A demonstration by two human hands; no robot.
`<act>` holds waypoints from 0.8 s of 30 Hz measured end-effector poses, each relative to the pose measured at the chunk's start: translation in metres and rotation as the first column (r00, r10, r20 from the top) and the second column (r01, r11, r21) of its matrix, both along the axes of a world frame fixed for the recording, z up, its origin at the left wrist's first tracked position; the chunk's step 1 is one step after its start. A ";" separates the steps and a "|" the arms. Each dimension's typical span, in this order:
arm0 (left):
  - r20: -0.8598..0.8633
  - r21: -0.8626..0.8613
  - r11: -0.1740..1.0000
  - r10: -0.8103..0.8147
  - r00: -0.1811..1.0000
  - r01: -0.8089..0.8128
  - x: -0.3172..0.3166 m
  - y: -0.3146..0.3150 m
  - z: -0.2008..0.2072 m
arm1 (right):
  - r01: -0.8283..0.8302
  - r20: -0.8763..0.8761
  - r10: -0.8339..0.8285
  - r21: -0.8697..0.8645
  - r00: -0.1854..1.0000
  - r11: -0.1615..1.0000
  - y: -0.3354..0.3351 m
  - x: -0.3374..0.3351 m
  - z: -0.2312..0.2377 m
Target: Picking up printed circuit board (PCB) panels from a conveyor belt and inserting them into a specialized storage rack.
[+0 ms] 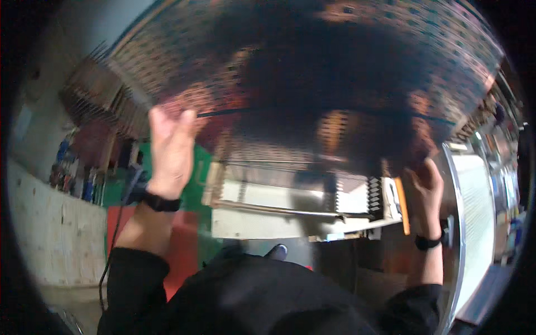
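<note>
A large, thin, dark sheet (301, 67) with rows of small copper-brown marks fills the upper view, blurred in places. My left hand (172, 148) grips its near edge at the left, thumb showing and the other fingers partly hidden. At the right, my right hand (427, 187) is closed at the sheet's near corner, its fingertips lost in shadow. Beneath the sheet stands a white-topped bench (259, 223). Along its front runs a metal rod (279, 210). Near my right hand are a toothed black-and-white strip (376, 198) and an upright orange strip (402, 206).
A pale panel cabinet (53, 229) stands on the left, with wire racks (92, 84) farther back. A black cable (114, 240) hangs beside my left forearm. The floor is green with a red patch (184, 234). Close on the right is a metal-framed pale panel (474, 212).
</note>
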State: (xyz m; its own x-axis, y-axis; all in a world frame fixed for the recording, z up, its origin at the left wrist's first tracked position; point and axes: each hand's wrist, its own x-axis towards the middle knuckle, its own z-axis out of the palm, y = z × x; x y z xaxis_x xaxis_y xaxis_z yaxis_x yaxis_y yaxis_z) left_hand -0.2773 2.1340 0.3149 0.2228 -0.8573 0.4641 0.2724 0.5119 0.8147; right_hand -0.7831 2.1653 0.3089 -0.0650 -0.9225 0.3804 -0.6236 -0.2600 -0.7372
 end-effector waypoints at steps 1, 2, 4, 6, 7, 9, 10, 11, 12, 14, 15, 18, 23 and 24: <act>0.022 0.027 0.999 0.025 0.999 -0.026 0.001 0.006 0.001 | -0.004 0.057 0.006 -0.037 0.998 0.999 -0.003 0.009 -0.003; 0.109 -0.027 0.999 0.026 0.994 -0.023 0.008 -0.001 -0.010 | 0.012 0.105 -0.004 -0.067 0.994 0.998 -0.008 0.016 -0.013; 0.111 0.015 0.995 0.095 0.989 -0.097 -0.001 0.013 0.003 | 0.020 0.001 -0.020 0.000 1.000 1.000 -0.019 0.017 -0.018; 0.105 -0.025 0.997 0.080 0.991 -0.078 0.022 0.011 -0.008 | -0.035 0.174 0.037 -0.016 0.984 0.999 -0.023 0.033 -0.015; 0.104 -0.023 0.995 0.094 0.990 -0.093 0.016 0.010 -0.006 | -0.051 0.240 0.066 -0.065 0.968 0.997 -0.029 0.033 -0.024; 0.107 -0.019 0.995 0.096 0.990 -0.094 0.007 0.007 -0.005 | -0.044 0.186 0.047 -0.023 0.981 0.999 -0.023 0.026 -0.022; 0.114 -0.023 0.995 0.095 0.989 -0.093 0.008 0.005 -0.007 | -0.034 0.186 0.034 -0.003 0.982 0.999 -0.020 0.027 -0.019; 0.123 -0.025 0.995 0.099 0.988 -0.097 0.007 0.004 -0.008 | -0.025 0.183 0.026 -0.005 0.983 1.000 -0.021 0.022 -0.028; 0.128 -0.022 0.995 0.094 0.987 -0.092 0.006 0.005 -0.008 | -0.019 0.181 0.020 -0.006 0.983 1.000 -0.022 0.019 -0.035; 0.154 0.000 0.996 0.091 0.984 -0.092 0.002 0.007 -0.006 | -0.010 0.194 0.014 -0.021 0.981 1.000 -0.021 0.018 -0.044; 0.168 -0.004 0.995 0.096 0.981 -0.097 -0.001 0.006 -0.007 | 0.019 0.092 -0.025 0.061 0.995 0.998 -0.021 0.011 -0.048; 0.152 0.016 0.994 0.103 0.983 -0.106 -0.010 0.003 -0.012 | 0.013 0.158 -0.017 0.022 0.987 1.000 -0.025 0.003 -0.073; 0.177 0.049 0.992 0.105 0.979 -0.115 -0.014 0.004 -0.007 | 0.037 0.047 -0.032 -0.128 0.998 0.991 -0.021 -0.002 -0.077; 0.173 0.061 0.989 0.121 0.977 -0.133 -0.008 0.009 -0.002 | 0.034 0.006 -0.034 -0.255 0.999 0.966 -0.024 0.002 -0.073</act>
